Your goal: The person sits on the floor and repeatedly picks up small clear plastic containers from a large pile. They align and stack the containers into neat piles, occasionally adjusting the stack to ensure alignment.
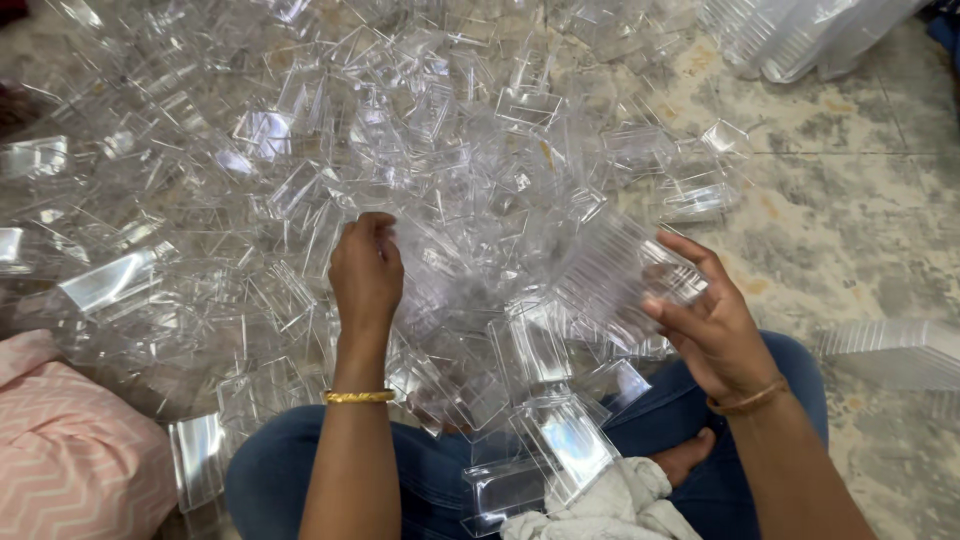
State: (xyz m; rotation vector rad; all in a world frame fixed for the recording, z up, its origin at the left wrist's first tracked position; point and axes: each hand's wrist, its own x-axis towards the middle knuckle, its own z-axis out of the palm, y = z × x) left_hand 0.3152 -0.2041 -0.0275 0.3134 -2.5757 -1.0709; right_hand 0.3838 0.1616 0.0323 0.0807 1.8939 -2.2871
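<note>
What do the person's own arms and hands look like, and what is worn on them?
Both forearms are bare, with no sleeves or gloves. The left hand has a shiny gold bangle at its wrist. The right hand has a thin brownish bangle at its wrist.

right hand (712, 325) holds a stack of clear trays (618, 278); left hand (366, 270) reaches into the loose pile (300, 150).

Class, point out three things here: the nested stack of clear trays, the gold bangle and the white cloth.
nested stack of clear trays (622, 278): head view, ribbed side.
gold bangle (358, 397): head view, band's front.
white cloth (610, 510): head view, folds' middle.
</note>
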